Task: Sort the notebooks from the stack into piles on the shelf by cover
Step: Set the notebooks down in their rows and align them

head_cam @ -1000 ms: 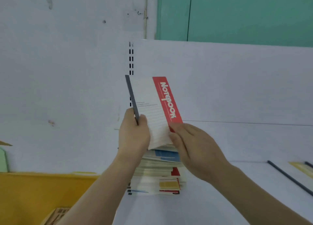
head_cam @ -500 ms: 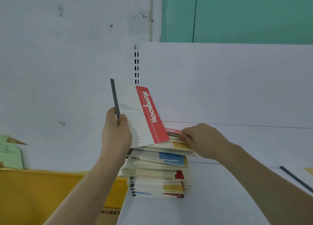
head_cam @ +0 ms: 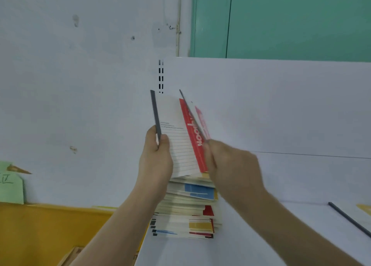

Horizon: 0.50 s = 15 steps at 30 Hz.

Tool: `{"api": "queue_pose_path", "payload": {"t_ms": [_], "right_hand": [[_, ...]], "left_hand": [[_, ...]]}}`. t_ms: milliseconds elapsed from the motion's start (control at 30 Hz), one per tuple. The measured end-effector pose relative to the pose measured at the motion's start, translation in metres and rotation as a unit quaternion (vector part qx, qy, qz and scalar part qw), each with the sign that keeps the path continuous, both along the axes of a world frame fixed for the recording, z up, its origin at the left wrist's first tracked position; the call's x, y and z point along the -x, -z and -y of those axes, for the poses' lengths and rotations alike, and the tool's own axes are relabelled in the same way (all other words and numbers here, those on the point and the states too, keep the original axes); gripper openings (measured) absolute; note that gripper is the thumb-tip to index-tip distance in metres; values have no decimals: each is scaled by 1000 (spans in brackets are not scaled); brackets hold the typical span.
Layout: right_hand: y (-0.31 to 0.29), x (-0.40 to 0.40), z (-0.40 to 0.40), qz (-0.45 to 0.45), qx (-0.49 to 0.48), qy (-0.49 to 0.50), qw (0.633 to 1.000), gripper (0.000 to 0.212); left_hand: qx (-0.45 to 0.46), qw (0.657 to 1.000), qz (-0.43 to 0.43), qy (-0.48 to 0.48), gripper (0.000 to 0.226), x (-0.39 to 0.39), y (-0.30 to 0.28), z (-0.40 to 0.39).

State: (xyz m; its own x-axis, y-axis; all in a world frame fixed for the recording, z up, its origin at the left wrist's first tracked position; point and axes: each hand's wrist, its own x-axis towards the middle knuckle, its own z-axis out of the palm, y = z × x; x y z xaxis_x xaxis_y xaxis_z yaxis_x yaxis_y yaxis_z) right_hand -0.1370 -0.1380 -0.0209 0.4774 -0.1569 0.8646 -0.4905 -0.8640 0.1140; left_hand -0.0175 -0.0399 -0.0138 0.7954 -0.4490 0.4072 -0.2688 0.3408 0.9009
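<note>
A stack of notebooks (head_cam: 186, 211) with red, blue and yellow cover blocks stands on the white shelf (head_cam: 261, 235) near its left end. My left hand (head_cam: 157, 155) grips a red-and-white notebook (head_cam: 180, 137) upright above the stack by its dark spine. My right hand (head_cam: 230, 165), blurred, holds a second red-covered notebook (head_cam: 201, 121) tilted against the first one's right side.
A white back panel (head_cam: 281, 105) with slotted holes rises behind the shelf. A yellow surface (head_cam: 50, 231) lies lower left, with a green paper sign (head_cam: 10, 183) on the wall. At the shelf's right edge lie a dark-spined notebook (head_cam: 349, 218) and a yellowish cover (head_cam: 364, 208).
My right hand has lifted a second red notebook off the stack and brought it up beside the one in my left hand.
</note>
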Motion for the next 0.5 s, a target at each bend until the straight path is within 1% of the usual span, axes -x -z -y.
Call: {"api": "queue_pose_path", "payload": {"t_ms": [67,133,200,300,367,433,500], "right_hand": [[14,-10,-19,20,23,-19,999,35],[26,-16,-30,36,20,-30,999,41],[36,-15,-34,18,-7,-40,999,48],[42,-6,-34,-6,-13,-53,999,45],[44,5,-30,-4,-7,-60,998,43],[43,21,-20,18,-28,-36,999,48],[36,38,-5,32,-85,21,996,63]], "left_hand": [[18,999,-12,39,27,10,1,6],[39,997,-6,68,27,19,1,8],[56,994,-11,89,27,25,1,6],[54,992,-2,116,22,28,3,7],[47,992,7,116,23,29,5,9],[44,991,12,129,25,30,8,11],[33,989,31,138,26,31,10,12]]}}
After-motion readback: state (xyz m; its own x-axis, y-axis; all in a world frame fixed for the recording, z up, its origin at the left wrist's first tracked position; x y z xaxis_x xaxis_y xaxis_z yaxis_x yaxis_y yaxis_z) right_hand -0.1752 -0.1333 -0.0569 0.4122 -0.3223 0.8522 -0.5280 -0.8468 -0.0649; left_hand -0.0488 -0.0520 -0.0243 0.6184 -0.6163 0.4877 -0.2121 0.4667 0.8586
